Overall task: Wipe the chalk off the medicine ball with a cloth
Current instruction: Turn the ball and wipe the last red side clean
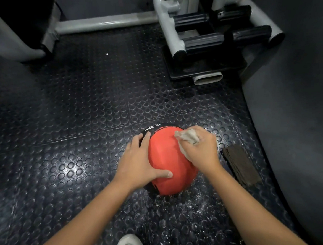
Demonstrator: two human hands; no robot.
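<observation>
Red-and-black medicine ball (166, 159) sits on the studded rubber floor (82, 107), with both hands on it.

On my feed the left hand (138, 160) lies flat on the ball's left side. Its fingers are straight and spread toward the black band with the white 4, and its thumb stretches across the near red face. The right hand (202, 150) has its fingers curled round a bunched grey cloth (188, 137) and presses it on the ball's far right shoulder. White chalk dust (188, 200) speckles the floor just on the ball's near side. A dark brown ribbed block (240, 165) lies right of the ball, apart from it. Well beyond the ball stands a grey machine frame (171, 29) with black footplates. Nearer than the ball I see a white shoe toe (130, 244).
</observation>
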